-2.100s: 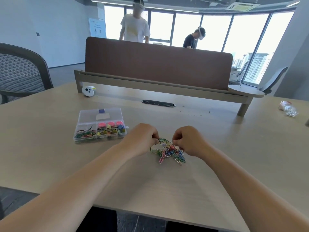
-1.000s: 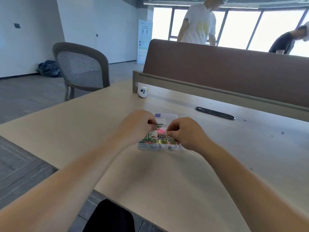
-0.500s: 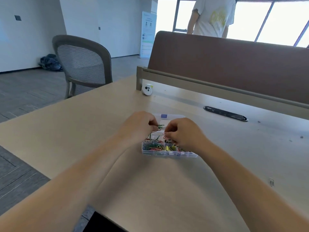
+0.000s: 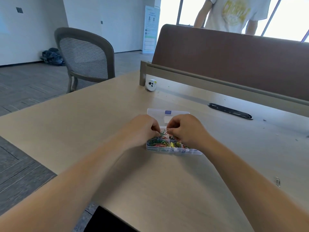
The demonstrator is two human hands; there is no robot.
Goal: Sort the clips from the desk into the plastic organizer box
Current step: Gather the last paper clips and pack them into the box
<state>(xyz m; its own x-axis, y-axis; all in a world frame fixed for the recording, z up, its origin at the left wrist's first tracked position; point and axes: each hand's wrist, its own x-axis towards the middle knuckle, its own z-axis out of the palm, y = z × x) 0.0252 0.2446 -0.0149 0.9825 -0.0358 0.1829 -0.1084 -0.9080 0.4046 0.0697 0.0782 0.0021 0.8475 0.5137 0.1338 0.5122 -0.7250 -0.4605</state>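
Pale wood-look table (image 4: pixel 83 131) in a bright office, brown divider panel (image 4: pixel 234 56) across the back. The clear plastic organizer box (image 4: pixel 167 150) sits mid-table with its lid (image 4: pixel 153 113) flipped open behind it. Left hand (image 4: pixel 142 129) and right hand (image 4: pixel 185 129) each have the grip pinched tight on a tangled bunch of coloured wire paper clips (image 4: pixel 164 131), held right above the box's left compartments. My guess is that's so whatever gets teased free drops straight in. One stray silver clip (image 4: pixel 277 181) lies well off to the right, so the job isn't finished. As for writing, the blue tag (image 4: pixel 168 112) on the lid, the standing banner (image 4: pixel 150 27) and the yellow print on a bystander's T-shirt (image 4: pixel 234 12) are all too blurry to read.
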